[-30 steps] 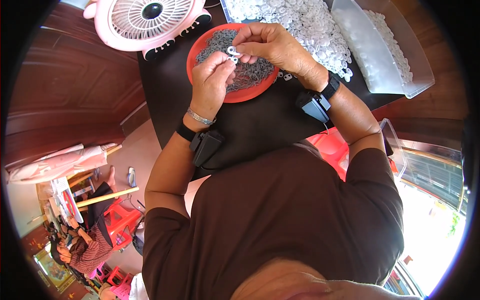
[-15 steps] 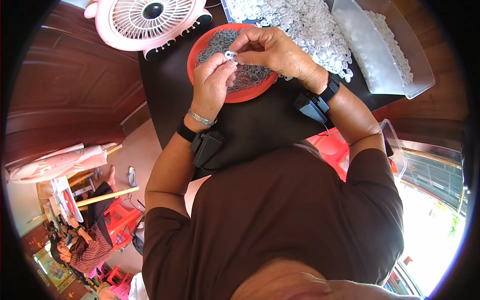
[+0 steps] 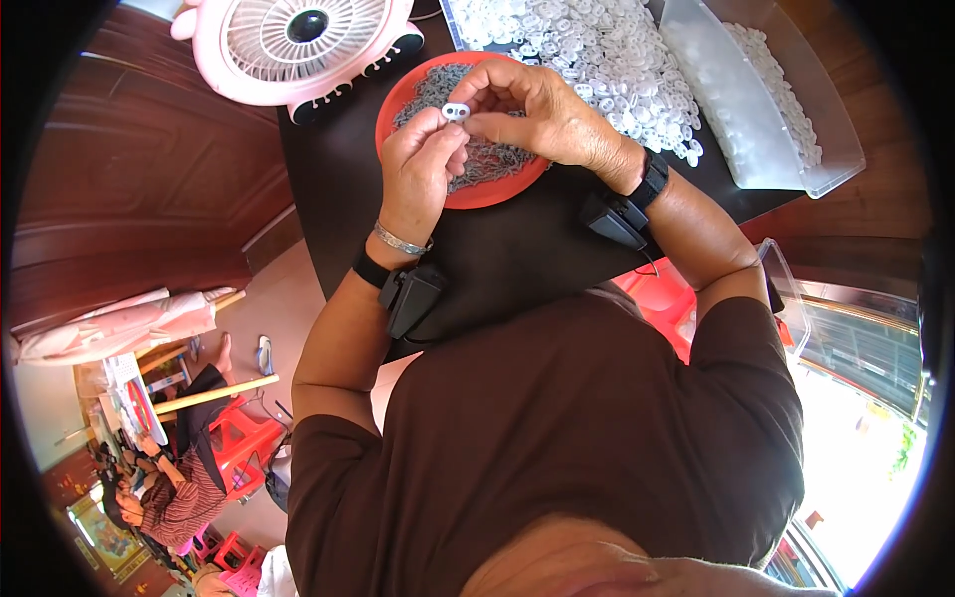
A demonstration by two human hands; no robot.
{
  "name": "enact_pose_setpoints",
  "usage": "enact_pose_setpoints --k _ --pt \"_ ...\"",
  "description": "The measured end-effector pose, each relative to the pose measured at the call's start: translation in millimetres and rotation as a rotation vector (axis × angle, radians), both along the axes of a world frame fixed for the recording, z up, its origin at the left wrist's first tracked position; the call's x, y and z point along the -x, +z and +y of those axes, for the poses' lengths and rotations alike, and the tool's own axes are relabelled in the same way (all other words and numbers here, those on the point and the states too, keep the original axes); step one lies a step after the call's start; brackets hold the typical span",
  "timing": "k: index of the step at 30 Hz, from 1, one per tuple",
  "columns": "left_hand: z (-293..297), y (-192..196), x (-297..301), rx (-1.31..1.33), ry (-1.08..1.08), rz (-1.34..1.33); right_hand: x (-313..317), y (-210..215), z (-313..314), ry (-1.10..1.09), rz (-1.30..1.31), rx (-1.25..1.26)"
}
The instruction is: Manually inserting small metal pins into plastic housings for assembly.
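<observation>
A small white oval plastic piece (image 3: 456,111) with two dark holes is held up over a round red bowl (image 3: 483,198). My left hand (image 3: 418,164) is closed, pinching it from the left between thumb and finger. My right hand (image 3: 545,121) is closed on the piece's right side, thumb below and forefinger above; anything smaller between those fingertips is hidden. Under both hands the bowl holds a heap of thin grey pieces (image 3: 491,162), too small to name. Similar white oval pieces (image 3: 637,80) are heaped just beyond my right hand.
A pink fan (image 3: 348,85) stands at the table's far left. At the far right, a translucent plastic bin (image 3: 741,149) lies tipped with white pieces inside. The black tabletop (image 3: 497,269) ends near my body. Another person (image 3: 184,488) sits away to the left, by red stools (image 3: 244,443).
The white piece has turned so its two holes face up more plainly. My right hand has shifted slightly down and its fingers have moved a little around the piece. My left hand stays nearly still.
</observation>
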State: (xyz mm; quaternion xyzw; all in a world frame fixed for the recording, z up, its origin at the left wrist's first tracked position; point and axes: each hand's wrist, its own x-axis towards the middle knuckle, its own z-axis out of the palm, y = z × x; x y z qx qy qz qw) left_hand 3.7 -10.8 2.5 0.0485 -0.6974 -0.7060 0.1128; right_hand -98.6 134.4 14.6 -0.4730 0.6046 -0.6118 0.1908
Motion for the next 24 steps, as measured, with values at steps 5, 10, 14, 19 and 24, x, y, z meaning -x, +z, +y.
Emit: enact_pose_setpoints --k 5,10,14,19,24 --pt "0.9 2.5 -0.7 0.066 0.001 -0.006 4.7 -2.7 0.8 -0.022 -0.129 -0.001" --pt "1.1 4.7 -1.2 0.042 0.008 -0.017 5.3 -3.0 0.7 -0.057 -0.178 0.004" --pt "1.4 3.4 -1.2 0.050 0.008 -0.009 4.7 -2.8 1.0 -0.063 -0.151 -0.006" --pt "2.1 5.1 -1.7 0.040 0.021 -0.022 3.9 -0.6 1.0 -0.067 -0.162 -0.017" --pt "0.7 5.9 -1.6 0.040 0.012 -0.046 5.0 -4.2 1.5 -0.088 -0.011 -0.006"
